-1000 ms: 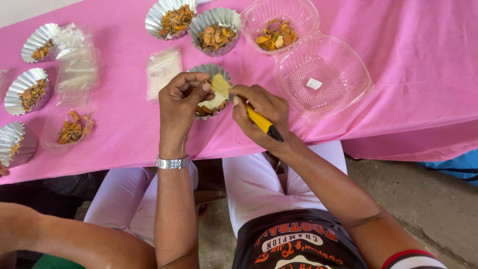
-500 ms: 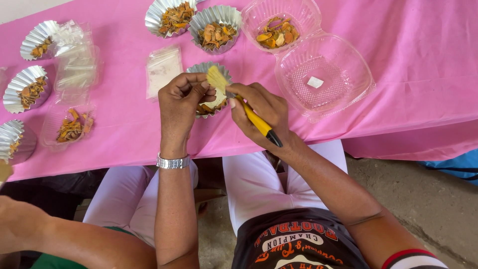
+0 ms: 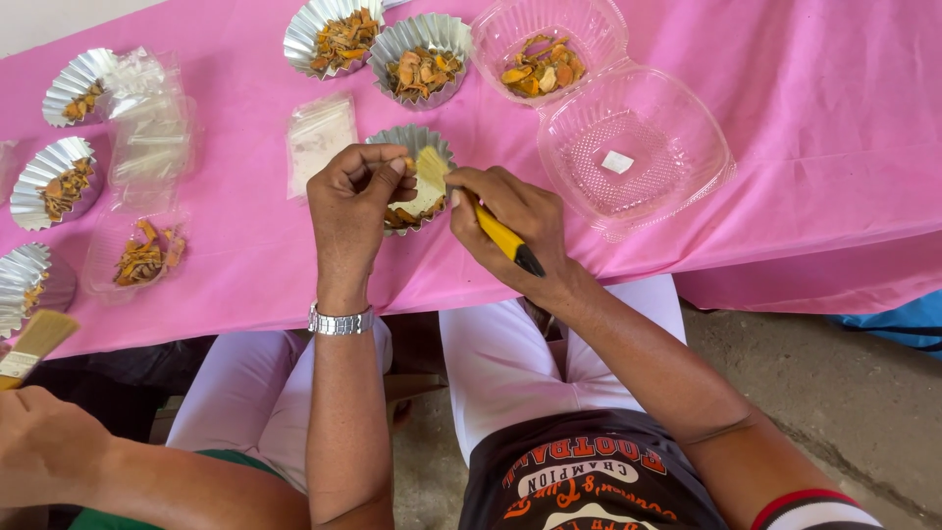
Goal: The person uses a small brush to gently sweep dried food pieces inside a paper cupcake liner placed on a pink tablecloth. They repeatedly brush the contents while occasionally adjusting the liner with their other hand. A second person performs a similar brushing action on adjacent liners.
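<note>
Fingers (image 3: 385, 169) of the left hand (image 3: 351, 211) pinch a small piece; the right hand (image 3: 510, 221) grips a yellow-handled brush (image 3: 496, 231), best stroked lightly over the foil cup (image 3: 417, 142).

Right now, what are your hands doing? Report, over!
Left hand pinching a small piece over foil cup. Right hand gripping yellow-handled brush, bristles on the piece. Open clear clamshell box beside it, nothing blocking.

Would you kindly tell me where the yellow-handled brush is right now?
In the head view, the brush is gripped in the right hand, its bristles over the foil cup at the table's near edge, beside the left hand.
</note>
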